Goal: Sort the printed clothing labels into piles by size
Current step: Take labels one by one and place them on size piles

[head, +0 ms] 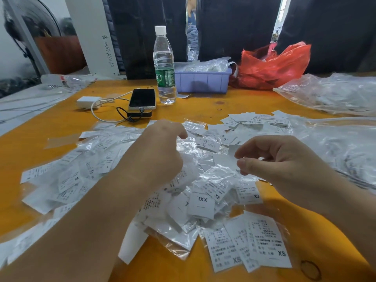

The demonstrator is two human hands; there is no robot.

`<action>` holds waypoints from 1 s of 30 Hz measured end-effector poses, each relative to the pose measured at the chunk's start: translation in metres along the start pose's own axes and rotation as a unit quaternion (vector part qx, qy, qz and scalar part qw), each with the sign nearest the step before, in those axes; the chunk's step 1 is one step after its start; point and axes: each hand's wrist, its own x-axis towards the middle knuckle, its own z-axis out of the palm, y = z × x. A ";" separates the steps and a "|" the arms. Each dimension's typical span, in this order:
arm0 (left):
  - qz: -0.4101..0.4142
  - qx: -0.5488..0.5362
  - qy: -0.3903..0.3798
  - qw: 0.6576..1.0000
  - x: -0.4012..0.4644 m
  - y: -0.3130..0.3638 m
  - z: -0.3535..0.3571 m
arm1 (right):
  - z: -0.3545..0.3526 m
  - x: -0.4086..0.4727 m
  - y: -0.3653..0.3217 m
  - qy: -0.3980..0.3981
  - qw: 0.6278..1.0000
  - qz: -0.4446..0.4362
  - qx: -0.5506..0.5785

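xs labels (262, 244): 3 long printed slips lie fanned out at the lower right of the frame, nearest you, each marked xs, partly in clear sleeves.
xxl label (201, 204): a small white square just above them, lower centre, lying on the heap with its print upside down to you.
label heap (205, 180): loose white labels and crinkled clear sleeves cover the middle of the frame, under and between your hands; m and l slips (71, 180) spread out toward the left.
your left hand (160, 151): centre of the frame, fingers curled down into the heap; you cannot tell from here whether they grasp a label or only rest on the plastic.
your right hand (284, 159): right of centre, thumb and forefinger pinching a blank-faced white label (232, 157) held just above the heap.
far labels (254, 121): a looser scatter lies beyond your right hand, upper right of the heap.
table (50, 123): orange top, bare at the left.
phone (142, 98): beyond your left hand, dark screen up, resting on a black block, cable plugged in.
charger (88, 101): white, left of the phone.
water bottle (164, 66): upright, just right of the phone.
lilac bin (203, 81): behind the bottle, holding bagged labels.
red bag (272, 66): crumpled, right of the bin.
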 end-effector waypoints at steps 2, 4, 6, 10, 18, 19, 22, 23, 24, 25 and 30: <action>-0.023 0.023 0.005 0.999 0.001 -0.003 -0.005 | 0.000 0.000 0.001 -0.009 1.000 -0.002 0.001; -0.063 0.074 -0.015 0.995 0.003 -0.009 -0.013 | 0.000 -0.001 0.000 -0.029 0.999 -0.003 -0.015; -0.094 0.110 -0.039 0.989 0.005 -0.016 -0.020 | 0.002 -0.003 -0.001 -0.060 0.997 -0.003 -0.040; -0.109 0.137 -0.066 0.982 0.005 -0.023 -0.026 | 0.010 -0.007 -0.004 -0.118 0.988 -0.001 -0.100; -0.059 0.083 -0.024 0.995 0.009 -0.020 -0.016 | 0.022 -0.007 -0.004 -0.111 0.974 -0.020 -0.198; -0.052 0.074 -0.010 0.996 0.009 -0.020 -0.015 | 0.022 -0.007 -0.004 -0.108 0.973 -0.024 -0.202; -0.031 0.044 0.037 0.998 0.009 -0.021 -0.012 | 0.023 -0.008 -0.002 -0.101 0.973 -0.034 -0.206; -0.022 0.036 0.054 0.998 0.010 -0.022 -0.010 | 0.024 -0.008 -0.002 -0.100 0.972 -0.038 -0.209; -0.011 0.029 0.070 0.997 0.010 -0.024 -0.009 | 0.025 -0.008 -0.002 -0.099 0.972 -0.040 -0.211; 0.001 0.022 0.087 0.996 0.011 -0.024 -0.009 | 0.025 -0.007 -0.001 -0.100 0.971 -0.040 -0.212; 0.018 -0.003 0.015 1.000 0.009 -0.022 -0.014 | 0.025 -0.007 -0.001 -0.101 0.972 -0.041 -0.208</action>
